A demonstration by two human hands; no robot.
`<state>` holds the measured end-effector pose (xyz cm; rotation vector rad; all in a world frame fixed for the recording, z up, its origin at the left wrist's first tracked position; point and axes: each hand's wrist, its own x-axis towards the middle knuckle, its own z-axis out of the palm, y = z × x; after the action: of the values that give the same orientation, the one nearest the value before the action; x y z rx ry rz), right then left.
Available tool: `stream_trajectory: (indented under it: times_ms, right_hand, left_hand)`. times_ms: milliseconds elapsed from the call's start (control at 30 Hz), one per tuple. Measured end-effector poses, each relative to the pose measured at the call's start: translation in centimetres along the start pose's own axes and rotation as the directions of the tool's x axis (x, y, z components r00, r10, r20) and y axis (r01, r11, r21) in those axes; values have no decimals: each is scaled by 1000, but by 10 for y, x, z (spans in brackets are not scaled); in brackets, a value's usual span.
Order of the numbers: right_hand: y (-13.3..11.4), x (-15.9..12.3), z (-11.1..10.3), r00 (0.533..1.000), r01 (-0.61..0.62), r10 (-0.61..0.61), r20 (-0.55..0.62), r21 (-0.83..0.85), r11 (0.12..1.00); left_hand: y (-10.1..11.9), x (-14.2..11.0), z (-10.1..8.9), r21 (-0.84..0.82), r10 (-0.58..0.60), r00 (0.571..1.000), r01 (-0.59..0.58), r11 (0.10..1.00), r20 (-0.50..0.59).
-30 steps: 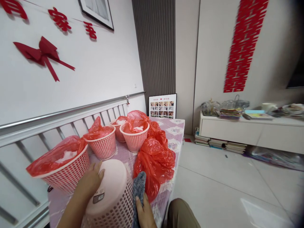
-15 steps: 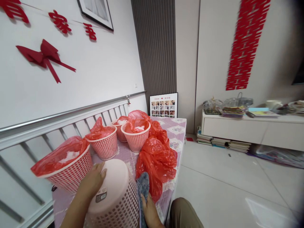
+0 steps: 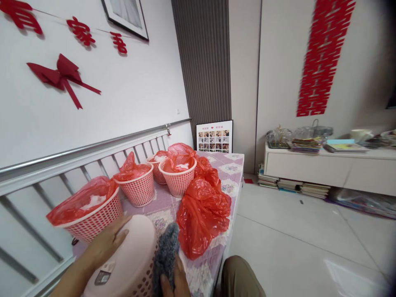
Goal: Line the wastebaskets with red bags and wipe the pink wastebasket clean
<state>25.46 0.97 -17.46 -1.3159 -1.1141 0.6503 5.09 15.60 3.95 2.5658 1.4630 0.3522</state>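
A pink perforated basket (image 3: 130,264) lies upside down at the near end of the bed, its flat bottom facing up with a small label on it. My left hand (image 3: 107,243) rests flat on that bottom, fingers stretched out. My right hand (image 3: 173,280) presses a grey cloth (image 3: 165,255) against the basket's right side; only part of this hand shows at the frame's lower edge.
Several pink baskets lined with red plastic bags (image 3: 137,183) stand along a white slatted bed rail (image 3: 77,165). Loose red bags (image 3: 202,210) lie on the patterned bedspread (image 3: 229,181). A tiled floor (image 3: 293,243) and a low white cabinet (image 3: 328,167) lie to the right.
The upturned basket has tipped and slid toward me and to the left. Both hands moved with it, and the grey cloth has shifted left along its side.
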Motion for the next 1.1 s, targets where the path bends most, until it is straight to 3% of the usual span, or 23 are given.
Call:
stream_trajectory:
  times_ms: [100, 167, 233, 400, 500, 600, 733, 867, 967, 1100]
  right_hand:
    - [-38, 19, -7, 990, 139, -139, 31, 2, 990]
    - [-43, 33, -12, 985, 165, -164, 60, -10, 986]
    - [-29, 44, -16, 993, 101, -99, 68, -34, 994]
    - [39, 50, -32, 991, -95, 98, 89, -40, 995]
    - [65, 43, -40, 992, -107, 111, 61, -65, 992]
    - [70, 40, -42, 997, -55, 57, 58, -31, 998]
    - [64, 43, -39, 997, -57, 58, 55, -12, 998]
    - [53, 42, -35, 985, -157, 158, 65, -13, 987]
    - [29, 36, -29, 984, -166, 164, 71, 21, 986]
    - [-29, 29, -17, 990, -16, 3, 139, 88, 996]
  left_hand:
    - [9, 3, 6, 24, 28, 999, -29, 999, 17]
    - [14, 6, 8, 42, 38, 999, -40, 998, 39]
    - [17, 8, 9, 55, 31, 998, -34, 998, 55]
    - [21, 8, 5, 127, 46, 997, -55, 990, 67]
    - [26, 4, 3, 265, 22, 999, -15, 964, -23]
    - [36, -4, 2, 381, -75, 980, 141, 914, -183]
    - [53, -18, 7, 364, -253, 931, 339, 867, -264]
    - [55, -23, 18, 302, -379, 922, 385, 872, -81]
    - [40, -22, 22, 277, -333, 943, 322, 905, -8]
    - [13, -24, 17, 259, -205, 979, 196, 946, 7]
